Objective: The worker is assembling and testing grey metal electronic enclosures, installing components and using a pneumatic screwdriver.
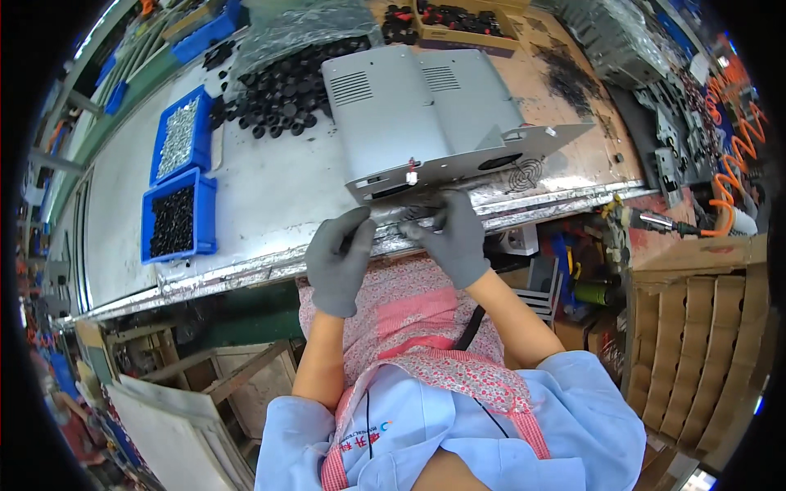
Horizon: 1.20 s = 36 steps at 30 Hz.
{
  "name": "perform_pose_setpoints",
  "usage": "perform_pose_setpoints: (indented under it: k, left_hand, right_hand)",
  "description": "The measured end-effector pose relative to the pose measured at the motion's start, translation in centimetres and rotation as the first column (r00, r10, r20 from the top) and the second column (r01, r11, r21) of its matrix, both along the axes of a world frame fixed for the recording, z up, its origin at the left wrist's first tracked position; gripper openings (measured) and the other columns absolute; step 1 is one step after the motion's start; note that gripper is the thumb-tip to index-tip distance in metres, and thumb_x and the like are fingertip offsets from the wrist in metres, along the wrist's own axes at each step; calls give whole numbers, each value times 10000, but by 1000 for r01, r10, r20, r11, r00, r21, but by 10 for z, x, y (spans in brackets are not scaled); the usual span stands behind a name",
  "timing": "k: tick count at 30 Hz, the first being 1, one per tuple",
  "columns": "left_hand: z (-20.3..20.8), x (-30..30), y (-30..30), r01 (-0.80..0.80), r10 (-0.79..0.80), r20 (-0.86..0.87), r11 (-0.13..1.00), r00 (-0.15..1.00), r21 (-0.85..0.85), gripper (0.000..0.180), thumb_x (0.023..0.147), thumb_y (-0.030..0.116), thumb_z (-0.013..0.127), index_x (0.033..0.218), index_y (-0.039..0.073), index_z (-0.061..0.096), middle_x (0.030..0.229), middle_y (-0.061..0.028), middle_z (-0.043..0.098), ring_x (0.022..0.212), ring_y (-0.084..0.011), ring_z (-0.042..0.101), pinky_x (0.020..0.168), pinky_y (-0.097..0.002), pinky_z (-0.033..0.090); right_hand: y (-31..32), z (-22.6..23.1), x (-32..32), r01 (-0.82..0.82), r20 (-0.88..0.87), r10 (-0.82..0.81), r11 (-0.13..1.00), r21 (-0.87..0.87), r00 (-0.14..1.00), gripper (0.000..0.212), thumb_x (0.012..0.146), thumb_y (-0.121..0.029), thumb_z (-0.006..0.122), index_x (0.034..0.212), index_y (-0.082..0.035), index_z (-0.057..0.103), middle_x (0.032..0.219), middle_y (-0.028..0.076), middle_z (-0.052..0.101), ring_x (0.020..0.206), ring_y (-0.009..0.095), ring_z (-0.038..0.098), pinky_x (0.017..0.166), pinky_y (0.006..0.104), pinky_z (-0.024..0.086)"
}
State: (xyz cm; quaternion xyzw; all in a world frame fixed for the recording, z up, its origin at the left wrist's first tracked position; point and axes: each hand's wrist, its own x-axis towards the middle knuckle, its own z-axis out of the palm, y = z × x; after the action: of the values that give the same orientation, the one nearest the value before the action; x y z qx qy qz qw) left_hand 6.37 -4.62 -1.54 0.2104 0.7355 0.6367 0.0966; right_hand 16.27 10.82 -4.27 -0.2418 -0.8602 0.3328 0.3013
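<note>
Both my hands wear grey gloves and face each other at the table's front edge. My left hand [340, 258] has its fingers bent in toward the thumb; anything between them is too small to make out. My right hand [454, 241] pinches with thumb and fingertips, beside small dark bits along the edge that I cannot name. Just beyond the hands lies a grey sheet-metal housing [385, 114] with slotted vents on two raised sections. Its near panel has a dark oval opening [499, 162] and a small white connector [412, 177] on a short wire.
Blue bins hold black screws [172, 221] and silvery small parts [178, 139] at left. A heap of black round caps [282, 98] lies behind them. A carton [467, 29] stands at the back. At right are an orange coiled hose [725, 192], a power screwdriver [655, 221] and a divided cardboard box [696, 344].
</note>
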Motion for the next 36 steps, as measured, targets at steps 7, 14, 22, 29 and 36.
perform_pose_setpoints:
  k: [7,14,22,29,36]
  left_hand:
    - [-7,-8,-16,-57,47,184,997,982,49,207,843,122,705,1026,25,696,850,-48,677,737,-86,604,680,-230,499]
    - [11,-33,-44,-130,130,-5,989,992,-75,211,849,113,691,1040,24,693,861,-30,683,762,-73,602,682,-219,484]
    - [45,-144,-164,-722,238,-834,646,498,-247,240,783,137,699,1022,162,682,838,-72,638,786,-246,608,689,-328,507]
    - [63,-239,-189,105,-228,-56,637,972,-764,659,680,189,761,1306,187,556,1123,-105,605,1107,-250,561,979,-342,441]
    - [70,-227,-171,24,-188,-92,538,978,-843,487,708,209,730,1183,193,619,1166,-111,558,1096,-278,551,951,-347,440]
  right_hand:
    - [-3,14,-4,-141,59,151,980,-141,987,362,832,-255,697,1114,-48,605,999,135,589,776,229,626,662,327,513]
    - [17,17,17,-276,-54,281,857,-436,958,283,850,-41,636,1133,-23,634,1038,67,596,895,127,593,767,243,487]
    - [140,37,116,121,67,-147,945,303,987,208,860,19,589,1063,-1,628,1097,141,633,1003,248,605,887,327,470]
    - [312,92,242,-147,566,-715,561,815,411,315,903,-295,556,1096,-57,629,1047,189,646,956,366,618,845,465,472]
    - [316,90,243,-123,812,-583,807,577,-16,403,717,-393,666,986,-94,638,1019,155,670,962,337,641,812,455,501]
